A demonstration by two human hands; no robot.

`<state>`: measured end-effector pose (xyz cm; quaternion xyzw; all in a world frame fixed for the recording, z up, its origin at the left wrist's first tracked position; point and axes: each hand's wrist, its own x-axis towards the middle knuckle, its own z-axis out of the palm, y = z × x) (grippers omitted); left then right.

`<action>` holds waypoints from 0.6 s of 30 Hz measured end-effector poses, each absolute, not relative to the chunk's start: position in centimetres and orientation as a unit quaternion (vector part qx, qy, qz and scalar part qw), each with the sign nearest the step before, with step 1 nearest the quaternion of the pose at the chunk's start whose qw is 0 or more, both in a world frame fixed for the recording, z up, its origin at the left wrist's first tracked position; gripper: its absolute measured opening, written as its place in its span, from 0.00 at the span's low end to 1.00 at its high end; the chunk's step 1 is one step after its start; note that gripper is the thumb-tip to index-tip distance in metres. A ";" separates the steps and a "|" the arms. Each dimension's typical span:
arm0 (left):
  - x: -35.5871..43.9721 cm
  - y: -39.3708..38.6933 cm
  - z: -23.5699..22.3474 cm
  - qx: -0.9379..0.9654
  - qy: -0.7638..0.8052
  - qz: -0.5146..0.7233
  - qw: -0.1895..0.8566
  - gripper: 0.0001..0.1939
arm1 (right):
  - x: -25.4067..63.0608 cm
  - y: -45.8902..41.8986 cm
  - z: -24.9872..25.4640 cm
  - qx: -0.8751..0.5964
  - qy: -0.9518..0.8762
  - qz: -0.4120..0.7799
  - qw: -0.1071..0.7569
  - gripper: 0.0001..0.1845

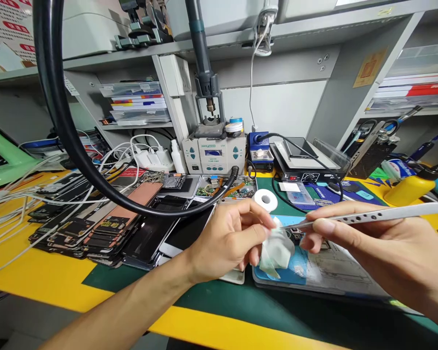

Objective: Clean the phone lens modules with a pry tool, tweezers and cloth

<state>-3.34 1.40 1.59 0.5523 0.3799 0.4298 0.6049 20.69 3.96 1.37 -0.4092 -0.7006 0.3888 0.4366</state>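
My left hand (pixel 233 238) is closed in a pinch on a crumpled, pale white wipe (pixel 277 250), which hangs below the fingers. In my right hand (pixel 350 238) is a pair of silver tweezers (pixel 383 214) with holes along its side, held nearly level. Its tips point left and meet the top of the wipe beside my left fingertips; whether they grip it is too small to tell. Under both hands lies a blue work mat (pixel 301 265) on a grey, worn tray (pixel 346 272). A small dark part (pixel 297 235) shows between the hands.
A black hose (pixel 95 180) loops across the left foreground from the hot air station (pixel 215 155). Stacked phone parts (pixel 113 223) and white cables fill the left side. A white roll (pixel 265 199) stands behind my hands. At right are a yellow bottle (pixel 410 187) and a tool holder (pixel 374 150).
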 end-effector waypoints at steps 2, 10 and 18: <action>-3.1 1.1 1.5 0.591 0.385 0.436 0.560 0.04 | 20.7 4.0 1.2 -0.419 -0.687 0.400 0.438 0.09; -2.5 0.4 0.4 0.735 0.371 0.541 0.171 0.10 | 20.1 3.7 1.5 -0.409 -0.686 0.411 0.440 0.10; -2.8 1.0 0.0 0.786 0.308 0.529 0.086 0.05 | 19.5 3.6 2.2 -0.422 -0.692 0.402 0.427 0.14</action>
